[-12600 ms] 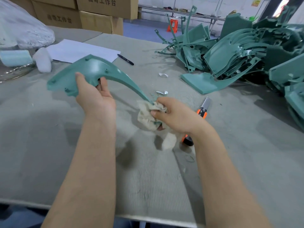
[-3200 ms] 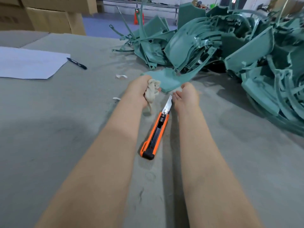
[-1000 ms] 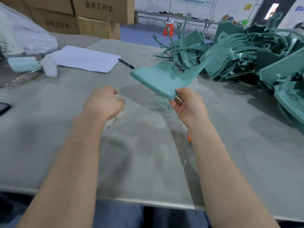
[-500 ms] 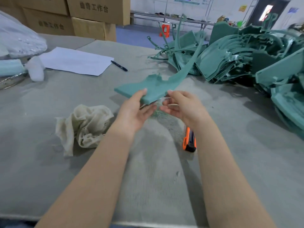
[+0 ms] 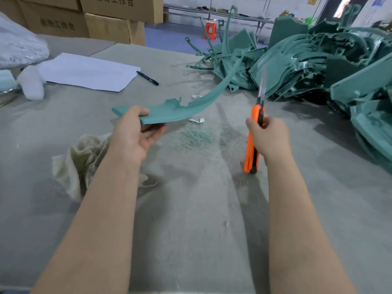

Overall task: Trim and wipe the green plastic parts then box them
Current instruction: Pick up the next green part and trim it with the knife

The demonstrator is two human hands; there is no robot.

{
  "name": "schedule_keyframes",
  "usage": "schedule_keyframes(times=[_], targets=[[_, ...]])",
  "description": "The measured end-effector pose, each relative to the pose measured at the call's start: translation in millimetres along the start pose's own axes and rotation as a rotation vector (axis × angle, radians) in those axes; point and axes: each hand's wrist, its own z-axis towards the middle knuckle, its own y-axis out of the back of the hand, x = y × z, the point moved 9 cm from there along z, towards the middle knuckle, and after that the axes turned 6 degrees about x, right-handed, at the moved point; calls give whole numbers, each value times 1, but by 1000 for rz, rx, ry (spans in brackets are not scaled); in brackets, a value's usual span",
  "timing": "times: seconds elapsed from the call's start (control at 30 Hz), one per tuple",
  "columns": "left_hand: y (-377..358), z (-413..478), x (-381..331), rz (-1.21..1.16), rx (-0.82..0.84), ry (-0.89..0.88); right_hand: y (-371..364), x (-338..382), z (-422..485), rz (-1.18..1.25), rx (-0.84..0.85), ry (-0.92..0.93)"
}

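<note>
On the brown cartons (image 5: 118,15) stacked behind the far left corner of the bench (image 5: 191,219) I can read the printed characters 工作台; the characters before them are too blurred for me. The left hand (image 5: 132,134) holds one green part (image 5: 169,112) above the middle of the bench, with the thumb pressed on top of its wide end and the fingers curled under it. The thin curved end of the part reaches toward the pile of green parts (image 5: 318,60) at the far right corner. The right hand (image 5: 268,134) is closed around an orange utility knife (image 5: 252,149), which stands nearly upright with its blade out and pointing up. Between the two hands, green shavings (image 5: 195,136) lie on the bench. A crumpled rag (image 5: 84,158) lies under the left forearm. Near the far left edge lie a white paper sheet (image 5: 89,71) and, just beside it, a black pen (image 5: 147,77).
</note>
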Motion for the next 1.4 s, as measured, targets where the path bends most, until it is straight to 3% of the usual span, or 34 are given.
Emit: schedule_keyframes(times=[0.1,0.23,0.43,1.4], targets=[[6,-2,-10,66,41,5,19,11,-3,77,-191,138],[6,-5,-11,107,118,69,23,17,-9,91,-267,237],[7,-7,-9,134,143,104,17,14,-6,11,-234,260],[13,-1,-6,-76,143,131,-19,31,-9,90,29,372]])
